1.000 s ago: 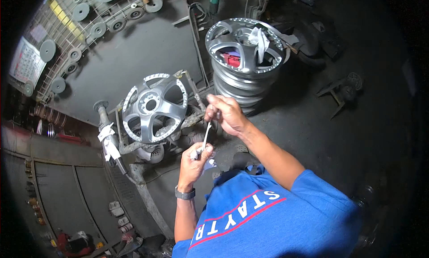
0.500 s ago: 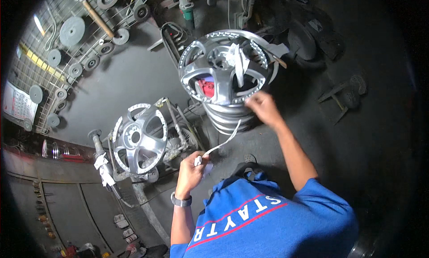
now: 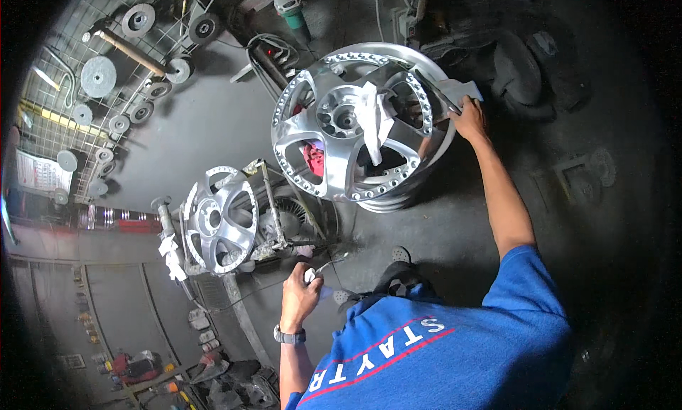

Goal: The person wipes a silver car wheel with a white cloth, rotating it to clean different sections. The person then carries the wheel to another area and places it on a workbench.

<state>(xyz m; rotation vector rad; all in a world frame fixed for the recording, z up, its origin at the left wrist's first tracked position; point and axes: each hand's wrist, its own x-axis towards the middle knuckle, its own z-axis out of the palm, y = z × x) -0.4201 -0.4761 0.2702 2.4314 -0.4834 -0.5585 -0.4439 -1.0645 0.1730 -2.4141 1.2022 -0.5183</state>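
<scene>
Rod (image 3: pixel 437 93) and strip (image 3: pixel 331 262) are the slim things at the hands in the head view. Dark and straight, the rod slants across the right rim of the big wheel (image 3: pixel 336 167), one end aimed up and left over the face, the other down and right at the right hand (image 3: pixel 469 119). That hand's fingers are bent over the lower end, beside a pale sheet (image 3: pixel 460 90); whether they have closed on the rod, I cannot tell. Lower down, the left hand (image 3: pixel 301 296) is curled into a loose fist around a white wad (image 3: pixel 310 275); from it the strip runs thin and slightly bowed, tip pointing up and right, short of the big wheel. White cloth (image 3: pixel 374 119) lies lengthwise over the hub.
</scene>
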